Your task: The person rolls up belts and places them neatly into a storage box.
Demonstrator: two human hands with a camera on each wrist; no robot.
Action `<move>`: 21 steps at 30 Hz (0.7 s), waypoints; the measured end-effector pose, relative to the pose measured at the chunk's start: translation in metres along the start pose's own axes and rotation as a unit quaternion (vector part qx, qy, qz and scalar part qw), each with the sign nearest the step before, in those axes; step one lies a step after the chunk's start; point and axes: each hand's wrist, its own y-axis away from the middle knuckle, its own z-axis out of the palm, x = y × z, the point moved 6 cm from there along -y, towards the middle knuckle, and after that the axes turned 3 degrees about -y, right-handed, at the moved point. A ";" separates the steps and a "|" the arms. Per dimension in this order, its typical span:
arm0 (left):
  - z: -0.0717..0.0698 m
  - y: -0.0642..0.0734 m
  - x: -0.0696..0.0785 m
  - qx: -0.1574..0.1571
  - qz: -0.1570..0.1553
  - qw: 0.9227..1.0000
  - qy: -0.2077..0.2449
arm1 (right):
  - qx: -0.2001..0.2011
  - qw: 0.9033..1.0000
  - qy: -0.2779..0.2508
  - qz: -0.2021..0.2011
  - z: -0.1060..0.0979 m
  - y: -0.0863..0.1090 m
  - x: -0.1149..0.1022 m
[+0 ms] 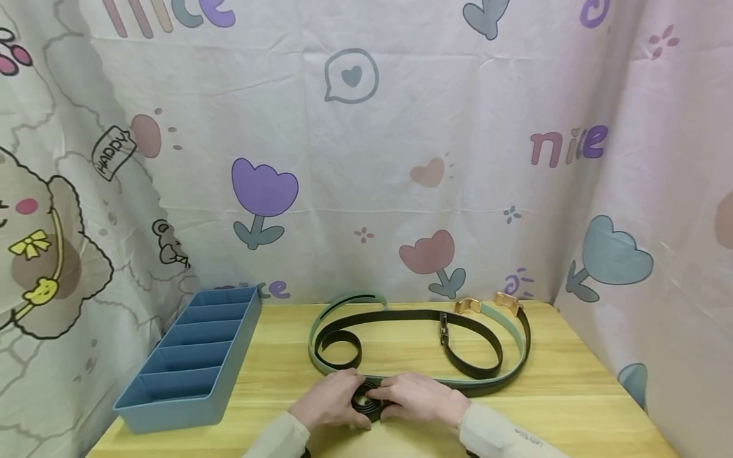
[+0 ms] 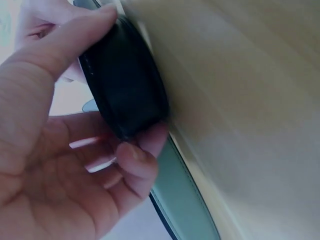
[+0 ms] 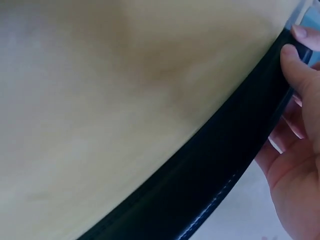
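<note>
A black leather belt is partly wound into a tight coil (image 1: 373, 410), standing on edge near the front of the table. My left hand (image 1: 332, 399) grips its left side; in the left wrist view the thumb and fingers curve round the coil (image 2: 127, 80). From the right, my right hand (image 1: 422, 399) holds the belt at the coil. In the right wrist view its thumb presses the black strap (image 3: 220, 140), with fingers behind. Just beyond both hands lies a pale green belt (image 1: 314, 337), and a second black belt (image 1: 395, 315) with a dark buckle (image 1: 443, 329) curves inside it.
On the left stands a blue-grey box (image 1: 229, 369) divided into several compartments. Two gold buckles, one on the green belt (image 1: 468, 305) and another on a black strap (image 1: 506, 300), lie at the back right of the wooden table (image 1: 572, 394). A printed curtain (image 1: 355, 159) hangs behind.
</note>
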 end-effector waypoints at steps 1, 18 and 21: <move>0.000 0.000 0.000 -0.005 0.006 1.000 0.002 | 0.001 1.000 0.002 0.000 0.001 0.000 0.001; -0.001 -0.005 0.006 -0.007 -0.006 1.000 -0.007 | 0.006 0.999 -0.033 0.008 0.001 0.004 0.004; -0.001 -0.007 0.007 -0.009 0.018 1.000 0.005 | 0.009 0.999 -0.047 0.013 -0.002 0.007 0.007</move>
